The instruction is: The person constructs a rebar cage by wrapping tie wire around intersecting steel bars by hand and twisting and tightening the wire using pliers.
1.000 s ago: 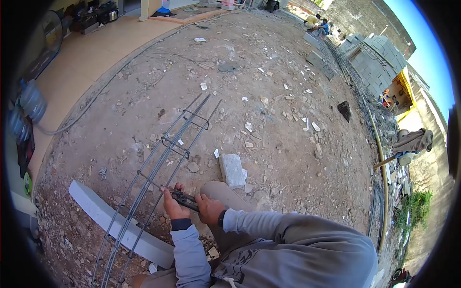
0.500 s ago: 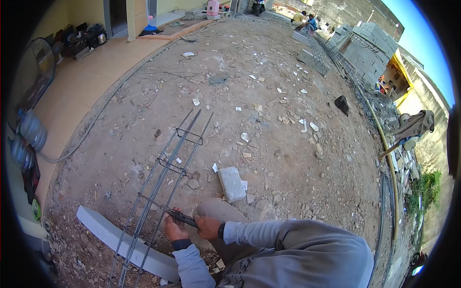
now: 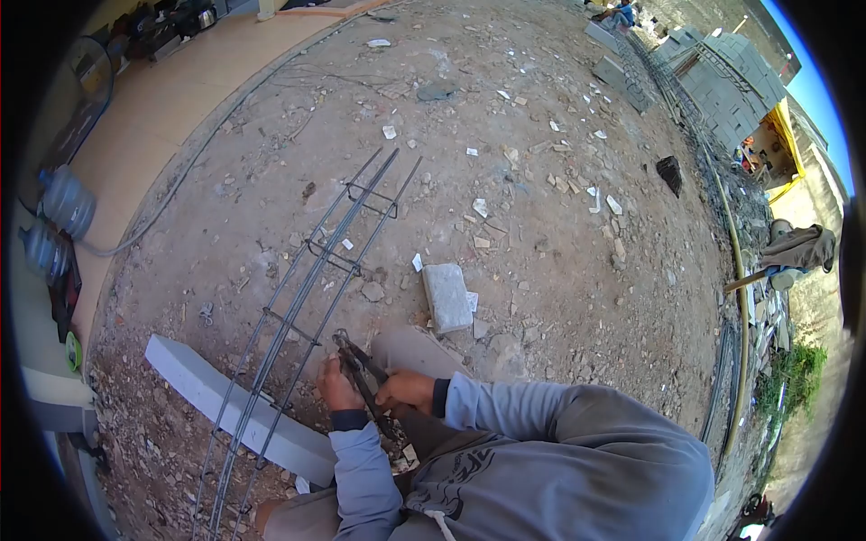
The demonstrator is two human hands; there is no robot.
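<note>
A pair of dark pincers [image 3: 361,371] lies between my two hands, its jaws pointing away from me and its handles spread apart. My right hand [image 3: 406,389] is closed round the handle on the right. Curled fingers of my left hand [image 3: 340,386] press against the other handle, just below the jaws; their tips are partly hidden. Left of the hands runs a long rebar cage [image 3: 293,311] of thin bars with wire-like stirrups. It rests across a pale, long block [image 3: 194,374], and the pincers' jaws are apart from its right bar.
A short grey block [image 3: 447,298] lies on the rubble-strewn ground ahead. Water jugs [image 3: 68,203] stand on the left by the tiled floor [image 3: 135,117]. Stacked blocks [image 3: 726,86], a long pole [image 3: 735,234] and a person [image 3: 621,15] are at the right and far back.
The pincers have come away from the cage's right bar and turned, with their handles now spread. Both hands moved slightly right. My view has tilted downward.
</note>
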